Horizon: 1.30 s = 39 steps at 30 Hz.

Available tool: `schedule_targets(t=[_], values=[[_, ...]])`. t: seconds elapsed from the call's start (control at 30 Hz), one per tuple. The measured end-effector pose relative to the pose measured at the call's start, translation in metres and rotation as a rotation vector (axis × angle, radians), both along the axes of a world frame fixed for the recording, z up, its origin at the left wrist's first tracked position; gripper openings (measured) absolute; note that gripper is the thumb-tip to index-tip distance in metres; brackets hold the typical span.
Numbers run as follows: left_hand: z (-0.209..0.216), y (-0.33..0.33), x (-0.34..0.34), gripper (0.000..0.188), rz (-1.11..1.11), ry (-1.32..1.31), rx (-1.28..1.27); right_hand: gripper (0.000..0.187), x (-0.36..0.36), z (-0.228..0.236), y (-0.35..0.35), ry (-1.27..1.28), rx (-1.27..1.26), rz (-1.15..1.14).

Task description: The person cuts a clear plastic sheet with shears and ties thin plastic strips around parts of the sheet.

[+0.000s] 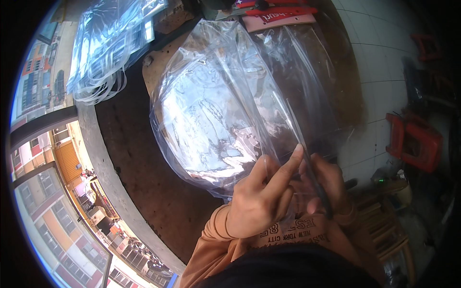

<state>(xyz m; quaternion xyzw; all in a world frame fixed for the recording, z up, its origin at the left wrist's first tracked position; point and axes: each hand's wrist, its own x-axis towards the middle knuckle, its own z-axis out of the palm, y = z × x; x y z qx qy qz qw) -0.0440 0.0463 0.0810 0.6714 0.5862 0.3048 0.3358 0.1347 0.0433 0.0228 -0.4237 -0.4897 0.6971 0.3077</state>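
A large clear plastic sheet or bag [206,110] lies crumpled and shiny across the table in front of me. At its near edge, my left hand [261,199] is closed with the plastic between its fingers, and its index finger reaches against a long thin tool. The tool [314,180] has a dark rear part and two slim silver prongs, somewhat like tweezers; its exact kind is unclear. Partly behind it, my right hand [333,185] has its fingers bent around the tool's dark part. Shadow hides some of those fingers.
Stacked clear plastic bags [115,33] with pale cords lie far left. A red-handled tool [283,9] rests by a pink card [278,21] at the far edge. Red plastic stools [415,144] stand on the tiled floor at right. A grey ledge [110,158] borders the left.
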Motion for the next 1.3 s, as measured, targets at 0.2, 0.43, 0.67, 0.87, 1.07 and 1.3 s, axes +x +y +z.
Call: schedule_targets(t=[0.2,0.43,0.67,0.87,1.07,1.3], values=[[0.0,0.0,0.001,0.054,0.017,0.002,0.003,0.075,0.003,0.003,-0.002,-0.018,-0.058,0.016],[0.001,-0.001,0.0,0.055,0.029,-0.001,0.007,0.074,0.001,0.006,0.0,0.032,-0.159,0.004],[-0.002,-0.003,-0.007,0.054,-0.105,0.02,0.014,0.073,-0.002,-0.007,-0.002,0.083,-0.025,-0.012],[0.001,-0.004,-0.001,0.056,0.04,-0.023,0.013,0.077,0.0,0.001,-0.003,-0.03,-0.101,0.007],[0.001,-0.002,-0.002,0.057,0.052,-0.02,0.013,0.077,-0.002,-0.002,0.0,0.037,-0.057,0.022],[0.003,-0.005,-0.001,0.059,0.021,-0.055,-0.036,0.074,-0.004,0.001,0.003,0.088,-0.071,0.028]])
